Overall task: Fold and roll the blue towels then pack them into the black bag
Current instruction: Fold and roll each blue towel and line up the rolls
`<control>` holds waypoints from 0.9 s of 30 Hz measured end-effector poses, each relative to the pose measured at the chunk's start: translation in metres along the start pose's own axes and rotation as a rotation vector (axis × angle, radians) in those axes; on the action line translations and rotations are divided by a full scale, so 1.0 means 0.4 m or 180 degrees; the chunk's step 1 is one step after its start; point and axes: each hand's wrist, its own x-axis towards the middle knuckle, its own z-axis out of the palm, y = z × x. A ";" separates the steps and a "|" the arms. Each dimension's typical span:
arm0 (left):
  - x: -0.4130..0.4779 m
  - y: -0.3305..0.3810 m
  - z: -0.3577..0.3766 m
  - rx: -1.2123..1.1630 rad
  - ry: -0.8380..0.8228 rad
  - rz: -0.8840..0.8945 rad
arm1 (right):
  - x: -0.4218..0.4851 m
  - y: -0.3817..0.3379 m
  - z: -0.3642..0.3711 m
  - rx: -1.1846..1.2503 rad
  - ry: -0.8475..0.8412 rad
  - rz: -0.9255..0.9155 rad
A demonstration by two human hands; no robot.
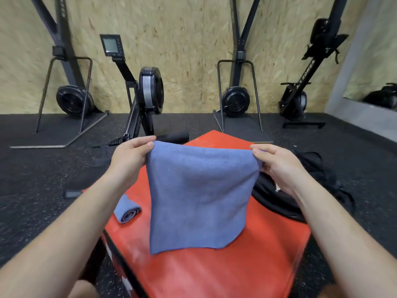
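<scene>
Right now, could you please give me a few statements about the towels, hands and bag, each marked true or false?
1. The left hand and right hand each pinch a top corner of the blue towel. True.
2. A rolled towel lies on the red box, left of the held one. True.
3. The black bag lies at the box's left side. False: it lies at the right.
4. The held towel is already rolled. False: it hangs unrolled.

place: gym | evidence: rowing machines [148, 91], rubber floor [32, 181], red plyo box [214, 276]
</scene>
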 end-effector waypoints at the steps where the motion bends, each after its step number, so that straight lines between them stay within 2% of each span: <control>1: 0.001 0.032 -0.002 0.0063 0.0045 0.0052 | 0.003 -0.033 -0.002 -0.0036 0.0020 -0.0113; 5: 0.004 0.156 -0.010 0.0159 0.0157 0.0324 | 0.005 -0.163 0.001 -0.0101 0.0104 -0.0398; 10: -0.046 0.280 -0.028 0.0247 0.0120 0.0560 | -0.031 -0.267 0.007 -0.0101 0.0029 -0.0427; 17: -0.154 0.343 -0.064 0.1103 0.0052 0.1112 | -0.159 -0.358 -0.027 -0.0265 -0.0136 -0.0661; 22: -0.144 0.322 -0.059 0.2124 0.0150 0.1301 | -0.185 -0.378 -0.028 -0.1516 -0.0111 -0.0932; 27: -0.057 0.247 -0.039 0.2317 0.0116 0.1048 | -0.091 -0.305 -0.015 -0.2115 -0.0008 -0.0848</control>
